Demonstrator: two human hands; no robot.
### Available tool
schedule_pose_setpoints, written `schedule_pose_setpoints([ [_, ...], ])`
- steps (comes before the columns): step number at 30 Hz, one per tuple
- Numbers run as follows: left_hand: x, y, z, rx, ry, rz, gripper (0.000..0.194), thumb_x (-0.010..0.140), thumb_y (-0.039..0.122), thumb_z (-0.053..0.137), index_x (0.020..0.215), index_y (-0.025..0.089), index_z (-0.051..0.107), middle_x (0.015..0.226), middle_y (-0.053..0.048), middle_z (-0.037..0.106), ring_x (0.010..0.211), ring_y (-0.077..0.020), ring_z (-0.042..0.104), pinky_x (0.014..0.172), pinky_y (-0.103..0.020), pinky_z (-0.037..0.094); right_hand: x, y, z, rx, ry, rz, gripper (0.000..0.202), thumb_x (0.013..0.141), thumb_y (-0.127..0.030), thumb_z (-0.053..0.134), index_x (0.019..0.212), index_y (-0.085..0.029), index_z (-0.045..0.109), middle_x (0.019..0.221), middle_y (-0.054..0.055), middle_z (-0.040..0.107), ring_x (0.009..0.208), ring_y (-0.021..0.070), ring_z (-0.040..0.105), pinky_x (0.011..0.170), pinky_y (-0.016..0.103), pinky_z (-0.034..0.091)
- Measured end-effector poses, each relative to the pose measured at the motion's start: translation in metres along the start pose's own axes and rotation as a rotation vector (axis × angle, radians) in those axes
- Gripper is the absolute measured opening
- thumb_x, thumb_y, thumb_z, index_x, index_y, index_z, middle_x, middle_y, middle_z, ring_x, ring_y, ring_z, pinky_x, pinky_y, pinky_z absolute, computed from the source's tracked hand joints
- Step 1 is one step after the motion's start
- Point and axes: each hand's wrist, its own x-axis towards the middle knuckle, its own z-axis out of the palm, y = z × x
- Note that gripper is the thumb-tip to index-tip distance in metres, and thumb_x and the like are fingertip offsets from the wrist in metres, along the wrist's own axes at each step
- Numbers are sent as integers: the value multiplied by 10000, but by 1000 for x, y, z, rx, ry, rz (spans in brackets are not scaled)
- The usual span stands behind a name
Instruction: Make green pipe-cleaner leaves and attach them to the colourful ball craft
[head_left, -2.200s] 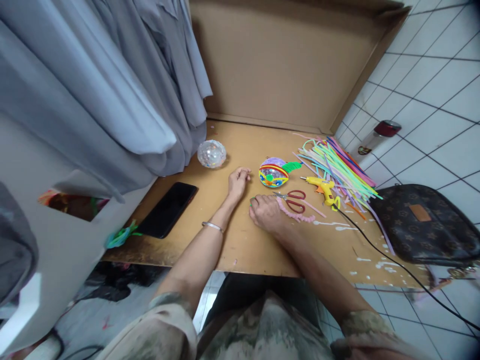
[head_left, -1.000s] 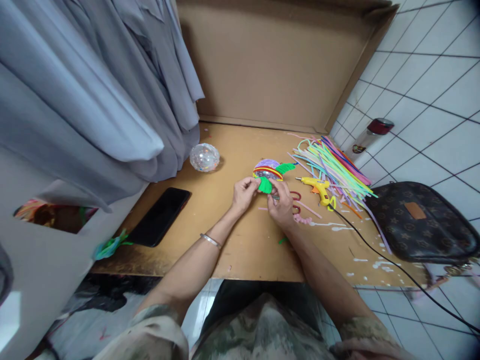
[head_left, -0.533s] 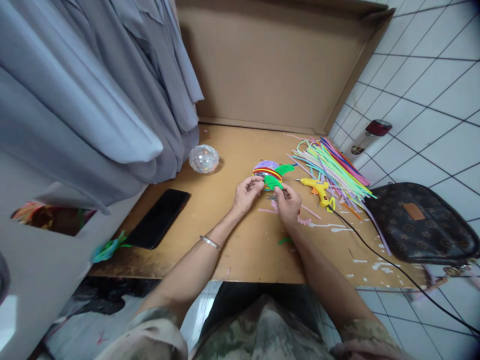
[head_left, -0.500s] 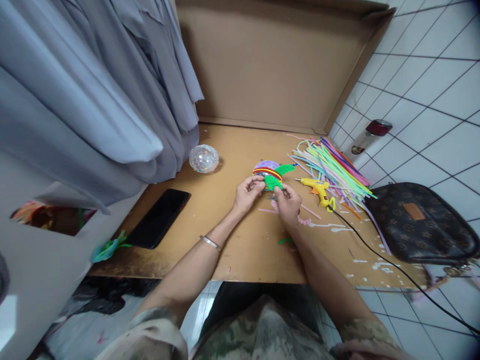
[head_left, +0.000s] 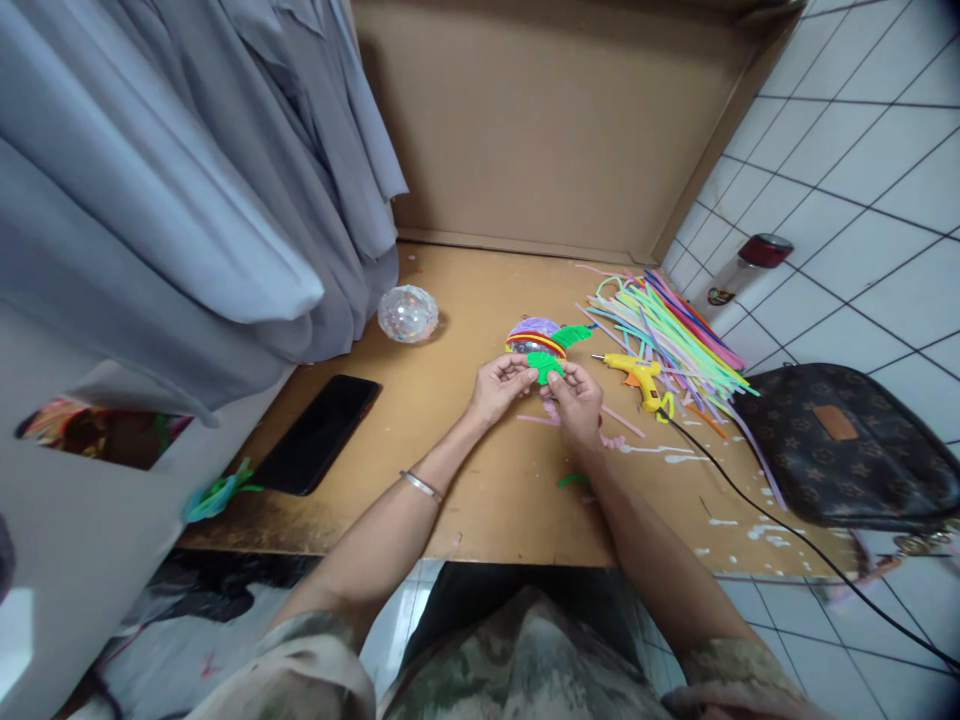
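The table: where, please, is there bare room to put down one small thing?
Bare tabletop lies between black phone and left hand, and behind the decorated ball, toward the cardboard. Crowded: the middle, where this hand and the right hand hold a green piece, and the right side, with glue gun, coloured strips, dark bag.

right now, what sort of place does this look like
Probably a small craft workspace: a yellow glue gun and a loose pile of thin multicoloured strips lie on a brown, paint-spotted table.
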Motion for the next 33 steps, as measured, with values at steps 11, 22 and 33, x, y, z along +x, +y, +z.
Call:
schedule_pose_setpoints([
  [11, 1, 10, -6, 12, -134, -41, 599, 576, 478, 915, 1056, 153, 762, 633, 17, 624, 546, -94, 534, 585, -252, 479, 4, -2, 0, 99, -122, 62, 406, 672, -496, 785, 923, -203, 658, 554, -61, 591, 462, 89, 512, 435, 198, 362],
  [22, 2, 13, -7, 19, -135, -55, 522, 547, 509, 915, 898, 147, 780, 631, 12, 636, 531, -80, 504, 570, -242, 468, 3, -1, 0, 89, -110, 73, 366, 626, -457, 808, 844, -202, 663, 526, -59, 629, 434, 87, 530, 422, 195, 347],
  [33, 3, 9, -6, 73, -43, -21, 455, 565, 530, 895, 736, 146, 722, 590, 20, 609, 524, -79, 495, 551, -232, 433, 1, -4, 7, 35, 11, -15, 343, 661, -472, 784, 845, -208, 665, 581, -24, 670, 508, 127, 609, 501, 243, 468],
])
